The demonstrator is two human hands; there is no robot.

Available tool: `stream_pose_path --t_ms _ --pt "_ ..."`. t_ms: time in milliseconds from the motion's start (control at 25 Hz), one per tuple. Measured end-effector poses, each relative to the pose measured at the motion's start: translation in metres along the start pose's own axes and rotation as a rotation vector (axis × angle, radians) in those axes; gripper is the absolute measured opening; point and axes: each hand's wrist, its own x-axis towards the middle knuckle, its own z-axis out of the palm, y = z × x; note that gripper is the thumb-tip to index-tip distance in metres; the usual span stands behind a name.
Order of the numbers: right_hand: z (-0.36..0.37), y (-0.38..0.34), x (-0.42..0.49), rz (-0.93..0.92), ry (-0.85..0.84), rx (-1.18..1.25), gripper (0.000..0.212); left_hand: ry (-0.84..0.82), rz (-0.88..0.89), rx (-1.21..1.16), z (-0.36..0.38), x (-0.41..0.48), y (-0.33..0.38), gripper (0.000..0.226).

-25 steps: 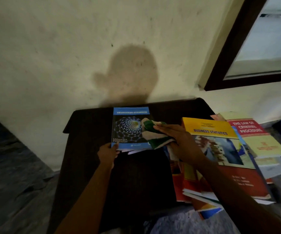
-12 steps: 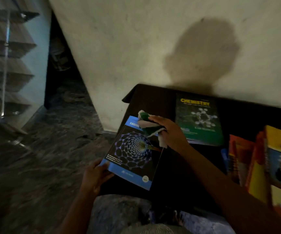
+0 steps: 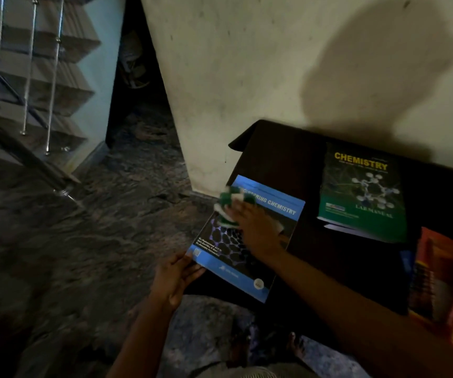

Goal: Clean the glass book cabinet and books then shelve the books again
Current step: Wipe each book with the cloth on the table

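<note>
A blue and black book (image 3: 247, 257) titled Engineering Chemistry is held tilted off the left edge of the dark table (image 3: 282, 156). My left hand (image 3: 174, 279) grips its lower left corner. My right hand (image 3: 255, 227) presses a green and white cloth (image 3: 228, 205) on the cover's upper left part; the cloth is motion-blurred. A green Chemistry lab manual (image 3: 361, 192) lies flat on the table to the right.
A pile of orange, red and yellow books (image 3: 443, 285) sits at the table's right end. A cream wall (image 3: 247, 64) stands behind the table. A staircase with metal railing posts (image 3: 29, 77) rises at far left over a dark stone floor (image 3: 83, 241).
The view has swung left. The blue book came off the table toward the left edge, uncovering the green manual. My right hand has slid the cloth across the cover.
</note>
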Motion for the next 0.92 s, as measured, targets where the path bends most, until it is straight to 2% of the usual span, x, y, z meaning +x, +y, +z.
stream_pose_path --t_ms 120,240,280,360,440,480,520,560,680,760,800,920 --pt "0.026 -0.033 -0.044 -0.215 -0.065 0.017 0.054 0.001 0.004 -0.007 0.001 0.0 0.0 0.013" --pt "0.025 -0.041 -0.069 -0.405 0.002 -0.031 0.05 -0.018 0.039 -0.014 0.003 -0.003 -0.003 0.017" --pt "0.012 -0.036 -0.068 -0.401 0.032 0.026 0.044 -0.018 0.045 -0.018 0.003 -0.004 -0.003 0.017" --pt "-0.022 -0.014 -0.058 -0.159 0.031 0.355 0.037 -0.014 0.028 -0.026 0.002 -0.003 -0.002 0.018" --pt "-0.052 0.026 -0.037 0.041 -0.015 0.284 0.033 -0.005 0.015 -0.03 0.002 -0.004 0.0 0.016" --pt "-0.057 0.048 -0.032 0.154 0.005 0.275 0.041 0.001 0.016 -0.026 0.003 -0.004 -0.001 0.015" --pt "-0.055 0.061 -0.03 0.174 0.051 0.24 0.054 0.009 0.017 -0.021 0.003 -0.006 0.0 0.014" --pt "-0.05 0.062 -0.032 0.16 0.082 0.17 0.063 0.015 0.017 -0.017 0.004 -0.006 0.0 0.013" --pt "-0.012 0.028 -0.063 0.155 0.092 0.111 0.069 0.045 0.01 -0.047 0.005 -0.006 0.0 0.012" --pt "0.011 0.001 -0.096 -0.036 0.151 0.071 0.065 0.074 0.039 -0.049 0.006 -0.006 -0.004 0.009" --pt "0.016 -0.007 -0.111 -0.132 0.103 0.083 0.06 0.095 0.07 -0.011 0.007 -0.008 -0.008 0.01" --pt "0.001 -0.016 -0.122 -0.204 0.021 0.198 0.054 0.127 0.197 0.033 0.017 -0.017 -0.015 0.014"
